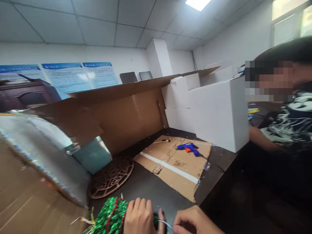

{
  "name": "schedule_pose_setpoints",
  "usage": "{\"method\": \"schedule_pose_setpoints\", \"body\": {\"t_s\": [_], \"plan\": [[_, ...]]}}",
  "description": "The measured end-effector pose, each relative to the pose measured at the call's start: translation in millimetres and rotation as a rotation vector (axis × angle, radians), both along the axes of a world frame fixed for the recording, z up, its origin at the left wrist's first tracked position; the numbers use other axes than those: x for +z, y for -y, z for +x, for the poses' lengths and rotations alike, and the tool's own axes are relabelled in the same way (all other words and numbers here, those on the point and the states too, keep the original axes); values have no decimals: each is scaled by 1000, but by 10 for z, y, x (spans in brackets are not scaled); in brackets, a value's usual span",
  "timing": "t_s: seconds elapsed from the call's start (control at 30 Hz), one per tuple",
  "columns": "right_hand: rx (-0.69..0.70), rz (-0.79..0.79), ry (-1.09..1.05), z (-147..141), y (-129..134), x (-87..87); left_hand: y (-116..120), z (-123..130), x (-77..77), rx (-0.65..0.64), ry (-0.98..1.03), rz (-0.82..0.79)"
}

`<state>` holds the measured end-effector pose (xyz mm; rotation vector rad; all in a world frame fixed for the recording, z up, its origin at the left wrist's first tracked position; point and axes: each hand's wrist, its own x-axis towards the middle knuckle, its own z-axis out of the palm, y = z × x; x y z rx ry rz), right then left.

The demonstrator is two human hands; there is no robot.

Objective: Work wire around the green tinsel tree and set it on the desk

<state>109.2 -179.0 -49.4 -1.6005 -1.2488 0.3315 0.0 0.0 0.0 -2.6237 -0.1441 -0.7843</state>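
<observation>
My left hand (138,214) is closed over a bundle of shiny green, tinsel-like strips with red trim (107,216), at the bottom of the view. To its right, my right hand (193,221) is curled with thumb and fingers together on a thin pale cord (165,223). The cord spans the small gap between both hands. The lower part of each hand is cut off by the frame. Loose yellowish strands (91,221) stick out at the left of the bundle.
A blue glue gun (188,148) lies on a flat cardboard sheet (168,182) on the dark table (143,185). A round brown openwork disc (112,178) is at left. A big cardboard panel (122,120) and white boxes (212,113) stand behind. Another person (287,123) sits at right.
</observation>
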Motion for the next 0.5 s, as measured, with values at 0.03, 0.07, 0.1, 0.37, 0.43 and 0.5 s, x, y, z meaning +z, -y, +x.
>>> {"method": "schedule_pose_setpoints", "body": {"t_s": [0.03,0.07,0.1,0.37,0.43,0.5], "plan": [[-74,23,60,-32,18,106,57,-20,32,21,-16,-54],[-117,26,136,-57,29,196,117,-37,67,47,-31,-101],[-111,24,204,-72,30,270,175,-50,100,66,-44,-145],[-40,-92,279,59,-238,337,338,-62,113,121,-72,-283],[-25,-118,239,84,-261,326,333,-59,82,133,-84,-296],[5,-92,239,98,-227,333,339,-55,64,133,-100,-298]]}}
